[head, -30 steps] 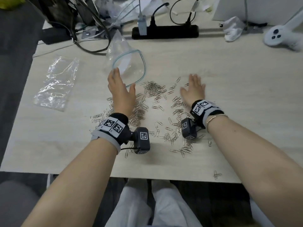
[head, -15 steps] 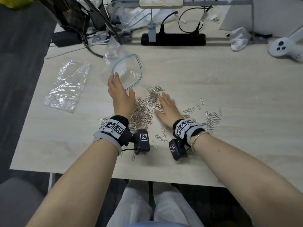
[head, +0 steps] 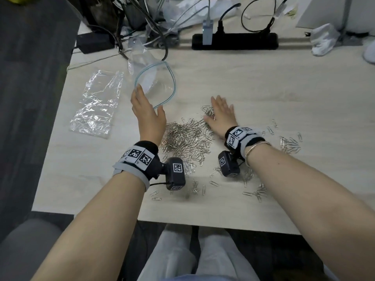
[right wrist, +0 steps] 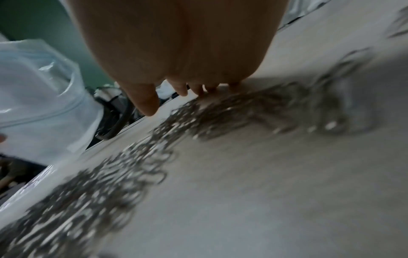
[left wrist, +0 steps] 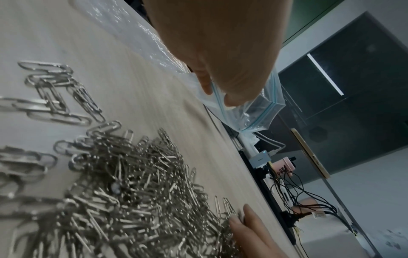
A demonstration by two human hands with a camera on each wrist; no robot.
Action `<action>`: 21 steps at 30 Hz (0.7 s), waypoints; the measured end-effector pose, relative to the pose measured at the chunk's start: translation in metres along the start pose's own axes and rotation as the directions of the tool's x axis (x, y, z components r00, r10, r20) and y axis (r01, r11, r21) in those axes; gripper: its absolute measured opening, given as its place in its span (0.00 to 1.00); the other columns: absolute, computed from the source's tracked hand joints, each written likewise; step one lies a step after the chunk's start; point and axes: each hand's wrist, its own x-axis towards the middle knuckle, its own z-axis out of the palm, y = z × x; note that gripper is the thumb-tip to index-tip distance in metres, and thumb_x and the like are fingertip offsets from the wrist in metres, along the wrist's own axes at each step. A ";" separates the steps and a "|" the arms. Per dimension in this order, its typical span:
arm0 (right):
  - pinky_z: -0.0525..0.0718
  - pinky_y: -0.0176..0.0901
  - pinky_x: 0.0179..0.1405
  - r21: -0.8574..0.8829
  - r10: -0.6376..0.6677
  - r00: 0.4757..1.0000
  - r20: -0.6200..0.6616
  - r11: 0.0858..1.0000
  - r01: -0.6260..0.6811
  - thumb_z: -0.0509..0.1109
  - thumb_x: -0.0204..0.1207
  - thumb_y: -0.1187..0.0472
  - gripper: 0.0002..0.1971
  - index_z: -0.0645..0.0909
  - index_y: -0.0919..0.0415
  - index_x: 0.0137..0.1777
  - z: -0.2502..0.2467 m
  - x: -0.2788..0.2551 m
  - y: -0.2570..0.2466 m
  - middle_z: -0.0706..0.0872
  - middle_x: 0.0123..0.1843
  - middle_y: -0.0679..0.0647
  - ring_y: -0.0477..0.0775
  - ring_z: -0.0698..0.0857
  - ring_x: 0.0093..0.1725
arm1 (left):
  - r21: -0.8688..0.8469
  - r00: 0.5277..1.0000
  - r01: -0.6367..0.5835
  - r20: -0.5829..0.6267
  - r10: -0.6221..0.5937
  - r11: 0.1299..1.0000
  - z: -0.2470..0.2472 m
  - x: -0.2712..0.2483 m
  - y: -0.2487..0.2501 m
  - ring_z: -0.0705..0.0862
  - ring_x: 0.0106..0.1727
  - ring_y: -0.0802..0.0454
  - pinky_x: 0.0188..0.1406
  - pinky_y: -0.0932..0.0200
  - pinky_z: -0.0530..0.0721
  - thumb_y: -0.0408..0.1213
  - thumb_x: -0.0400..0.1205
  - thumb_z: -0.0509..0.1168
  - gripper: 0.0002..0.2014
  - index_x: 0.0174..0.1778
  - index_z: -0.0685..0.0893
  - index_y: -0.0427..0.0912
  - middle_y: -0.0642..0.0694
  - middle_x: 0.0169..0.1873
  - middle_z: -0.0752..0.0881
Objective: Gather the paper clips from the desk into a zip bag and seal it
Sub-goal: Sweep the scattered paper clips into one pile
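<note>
Two hands, one heap between them, bag mouth just beyond.
Head view: left hand [head: 149, 118] pinches the zip bag [head: 154, 82] rim; paper clips [head: 186, 136] lie right of it, against the flat, spread right hand [head: 220, 116] on the bench [head: 263, 88]. Left wrist view: thumb and finger pinch the rim. Right wrist view: fingers straight.

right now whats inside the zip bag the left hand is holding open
No paper clips show inside the zip bag; through its clear plastic only the desk appears. The left hand covers part of its near rim.

paper clips [right wrist: 110, 174] motion-blurred, left hand [head: 148, 116] fingertips behind zip bag [head: 156, 82]
</note>
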 end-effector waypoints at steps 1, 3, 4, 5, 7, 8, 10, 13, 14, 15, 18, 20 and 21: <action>0.34 0.52 0.79 -0.024 -0.014 1.000 0.022 1.000 0.014 0.54 0.82 0.46 0.36 0.39 0.56 0.82 0.004 0.000 -0.009 0.39 0.84 0.56 0.54 0.38 0.83 | -0.006 1.000 0.000 0.001 0.000 1.000 -0.003 0.001 -0.003 0.60 0.78 0.39 0.71 0.38 0.72 0.30 0.78 0.60 0.36 0.80 0.51 0.36 0.35 0.78 0.55; 0.33 0.51 0.78 -0.044 -0.041 0.997 0.063 0.998 0.044 0.53 0.82 0.45 0.36 0.37 0.56 0.82 0.012 -0.003 -0.024 0.37 0.84 0.56 0.54 0.37 0.83 | -0.012 1.000 -0.006 0.010 0.006 1.000 -0.008 0.004 -0.008 0.60 0.78 0.39 0.71 0.38 0.72 0.30 0.78 0.61 0.36 0.80 0.51 0.36 0.35 0.78 0.55; 0.33 0.50 0.77 -0.048 -0.057 0.995 0.087 0.997 0.062 0.52 0.82 0.44 0.36 0.37 0.55 0.82 0.016 -0.006 -0.031 0.36 0.84 0.55 0.54 0.36 0.83 | -0.016 1.000 -0.014 0.017 0.014 1.000 -0.011 0.005 -0.010 0.60 0.78 0.39 0.71 0.38 0.72 0.31 0.78 0.61 0.35 0.80 0.51 0.36 0.35 0.77 0.55; 0.33 0.50 0.77 -0.056 -0.078 0.990 0.116 0.995 0.085 0.51 0.83 0.44 0.36 0.36 0.55 0.82 0.020 -0.009 -0.038 0.35 0.84 0.55 0.54 0.36 0.82 | -0.021 1.000 -0.020 0.022 0.020 1.000 -0.013 0.006 -0.012 0.60 0.78 0.39 0.71 0.37 0.72 0.31 0.78 0.61 0.35 0.80 0.51 0.36 0.34 0.77 0.55; 0.33 0.51 0.79 -0.071 -0.124 0.977 0.172 0.988 0.138 0.49 0.83 0.44 0.35 0.37 0.55 0.82 0.028 -0.018 -0.050 0.34 0.83 0.55 0.54 0.35 0.82 | -0.034 0.999 -0.026 0.027 0.027 0.999 -0.017 0.007 -0.013 0.60 0.78 0.39 0.71 0.37 0.72 0.33 0.78 0.60 0.35 0.80 0.52 0.36 0.35 0.77 0.56; 0.34 0.51 0.79 -0.071 -0.143 0.970 0.195 0.985 0.160 0.49 0.83 0.43 0.34 0.38 0.54 0.82 0.033 -0.023 -0.055 0.34 0.83 0.55 0.54 0.35 0.82 | -0.040 0.999 -0.031 0.028 0.032 0.999 -0.018 0.007 -0.013 0.60 0.78 0.40 0.71 0.37 0.72 0.33 0.78 0.60 0.35 0.80 0.52 0.36 0.35 0.77 0.56; 0.34 0.51 0.80 -0.063 -0.169 0.958 0.230 0.980 0.189 0.49 0.83 0.43 0.33 0.40 0.52 0.82 0.039 -0.032 -0.062 0.35 0.83 0.54 0.53 0.36 0.82 | -0.049 0.998 -0.049 0.049 0.051 0.998 -0.019 0.006 -0.012 0.60 0.78 0.39 0.71 0.37 0.72 0.34 0.78 0.59 0.35 0.80 0.52 0.36 0.35 0.77 0.56; 0.36 0.49 0.80 0.032 -0.176 0.958 0.228 0.984 0.173 0.52 0.82 0.42 0.33 0.44 0.51 0.82 0.037 -0.043 -0.068 0.39 0.84 0.55 0.52 0.39 0.83 | -0.060 0.992 -0.078 0.091 0.083 0.995 -0.017 0.005 -0.007 0.60 0.77 0.39 0.70 0.37 0.72 0.35 0.77 0.58 0.34 0.79 0.53 0.37 0.35 0.77 0.56; 0.36 0.48 0.80 0.079 -0.165 0.967 0.193 0.985 0.152 0.53 0.82 0.42 0.34 0.45 0.51 0.82 0.034 -0.046 -0.067 0.40 0.84 0.55 0.52 0.40 0.83 | -0.071 0.991 -0.084 0.097 0.091 0.994 -0.016 0.005 -0.003 0.60 0.77 0.39 0.71 0.37 0.72 0.34 0.77 0.57 0.33 0.79 0.54 0.37 0.35 0.77 0.56; 0.36 0.47 0.79 0.121 -0.146 0.978 0.147 0.984 0.128 0.54 0.81 0.41 0.35 0.45 0.52 0.82 0.030 -0.049 -0.065 0.41 0.84 0.55 0.52 0.40 0.83 | -0.081 0.990 -0.089 0.100 0.097 0.993 -0.015 0.005 0.002 0.60 0.78 0.39 0.74 0.38 0.69 0.32 0.78 0.56 0.32 0.79 0.55 0.36 0.35 0.77 0.56; 0.35 0.46 0.77 0.217 -0.038 0.999 -0.033 0.975 0.044 0.56 0.80 0.41 0.36 0.46 0.52 0.82 0.015 -0.061 -0.047 0.42 0.84 0.54 0.53 0.41 0.83 | -0.088 0.986 -0.109 0.117 0.119 0.990 -0.012 0.002 0.022 0.55 0.80 0.40 0.78 0.58 0.53 0.27 0.79 0.51 0.29 0.78 0.56 0.34 0.34 0.78 0.55; 0.36 0.50 0.79 0.307 0.080 0.985 -0.153 0.951 -0.029 0.58 0.80 0.43 0.36 0.46 0.51 0.82 0.004 -0.073 -0.028 0.42 0.85 0.53 0.53 0.41 0.83 | -0.097 0.980 -0.132 0.140 0.145 0.987 -0.008 -0.002 0.035 0.54 0.80 0.41 0.73 0.63 0.51 0.25 0.80 0.50 0.29 0.79 0.54 0.34 0.34 0.79 0.55; 0.37 0.52 0.80 0.355 0.150 0.969 -0.193 0.932 -0.074 0.59 0.80 0.44 0.36 0.46 0.51 0.82 0.000 -0.078 -0.016 0.42 0.85 0.53 0.54 0.41 0.83 | -0.102 0.975 -0.150 0.153 0.164 0.984 -0.005 -0.005 0.040 0.54 0.80 0.41 0.74 0.62 0.52 0.24 0.80 0.50 0.30 0.80 0.53 0.34 0.34 0.79 0.54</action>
